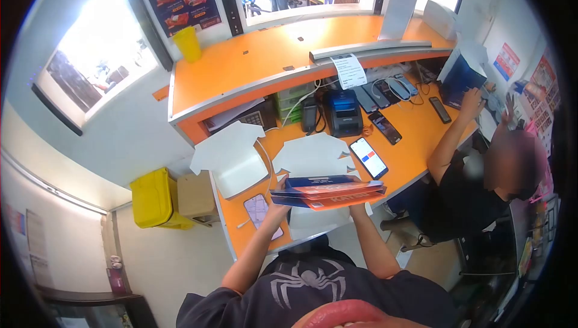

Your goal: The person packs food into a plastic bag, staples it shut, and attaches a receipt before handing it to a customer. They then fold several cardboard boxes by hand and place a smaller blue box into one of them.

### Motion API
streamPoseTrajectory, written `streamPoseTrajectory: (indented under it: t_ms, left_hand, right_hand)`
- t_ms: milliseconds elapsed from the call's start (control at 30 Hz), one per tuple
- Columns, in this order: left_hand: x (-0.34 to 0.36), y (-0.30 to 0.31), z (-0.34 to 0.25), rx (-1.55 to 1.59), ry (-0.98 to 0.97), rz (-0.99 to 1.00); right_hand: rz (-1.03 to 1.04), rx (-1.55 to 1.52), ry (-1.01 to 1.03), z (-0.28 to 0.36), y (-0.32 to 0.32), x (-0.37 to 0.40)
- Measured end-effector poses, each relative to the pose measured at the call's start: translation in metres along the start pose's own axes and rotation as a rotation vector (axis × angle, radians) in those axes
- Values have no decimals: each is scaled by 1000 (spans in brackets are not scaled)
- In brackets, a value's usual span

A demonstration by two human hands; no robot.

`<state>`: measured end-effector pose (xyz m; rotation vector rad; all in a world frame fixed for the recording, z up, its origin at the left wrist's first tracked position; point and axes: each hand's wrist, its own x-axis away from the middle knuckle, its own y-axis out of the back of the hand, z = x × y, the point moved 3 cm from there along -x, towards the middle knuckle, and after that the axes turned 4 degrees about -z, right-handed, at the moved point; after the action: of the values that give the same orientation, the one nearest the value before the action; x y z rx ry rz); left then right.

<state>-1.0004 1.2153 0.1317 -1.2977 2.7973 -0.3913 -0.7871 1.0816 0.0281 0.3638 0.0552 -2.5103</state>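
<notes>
Both my hands hold a stack of flat blue and orange printed cardboard box blanks point(328, 191) above the orange counter point(415, 129). My left hand point(278, 203) grips the stack's left end, thumb on top. My right hand point(359, 209) supports the right end from below and is mostly hidden under it. Below the stack lie white unfolded box blanks point(316, 154), with another white blank point(232, 156) to the left. A phone point(260, 212) lies face up beside my left wrist.
A second phone point(369, 157) with a lit screen lies right of the stack. A black receipt printer point(344, 113), more phones and chargers sit further back. A seated person point(475, 189) at the right reaches toward a blue box point(460, 78). A yellow bin point(153, 198) stands left.
</notes>
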Motion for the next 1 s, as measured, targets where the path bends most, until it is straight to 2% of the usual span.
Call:
streamPoseTrajectory:
  t_ms: [33, 67, 100, 267, 433, 500, 533, 600, 633, 767, 800, 833, 867, 900, 967, 1000]
  left_hand:
    - [-3, 0, 5, -75, 17, 1]
    - [-7, 0, 11, -147, 35, 0]
    - [-11, 1, 18, -218, 54, 1]
    - [-7, -4, 35, -377, 83, -39]
    - [-4, 6, 38, -217, 94, -187]
    - [-3, 15, 38, -89, 117, -263]
    - [-2, 19, 38, -30, 123, -300]
    - [0, 24, 40, 15, 110, -348]
    - [1, 25, 39, -5, 83, -351]
    - [0, 10, 29, -360, -175, -288]
    - [-3, 9, 25, -467, -166, -286]
    - [-6, 10, 24, -572, -145, -283]
    - [-17, 25, 52, -656, -346, -424]
    - [-26, 39, 86, -744, -538, -562]
    - [-34, 37, 67, -581, -207, -586]
    - [-35, 29, 51, -423, -12, -551]
  right_hand:
    - [-31, -13, -22, -5, -1, 2]
    - [-46, -211, -134, -25, -3, -3]
    - [-54, -234, -154, -41, 0, -3]
    - [13, -66, -97, -11, -12, -8]
    - [83, 32, -137, 20, -24, -25]
    - [159, -143, -140, 42, -28, -32]
    - [212, -407, -117, 53, -32, -32]
    - [176, -87, -89, 74, -29, -30]
    - [160, 74, -78, 78, -28, -28]
    - [-69, 128, 64, 75, -26, -30]
    - [-20, 228, 150, 85, -25, -36]
    - [-46, 190, 129, 76, -27, -40]
    - [-119, 162, 221, 56, -30, -40]
    - [-93, 215, 198, 61, -32, -45]
    - [-72, 297, 138, 71, -38, -55]
    - [66, 419, -102, 91, -39, -58]
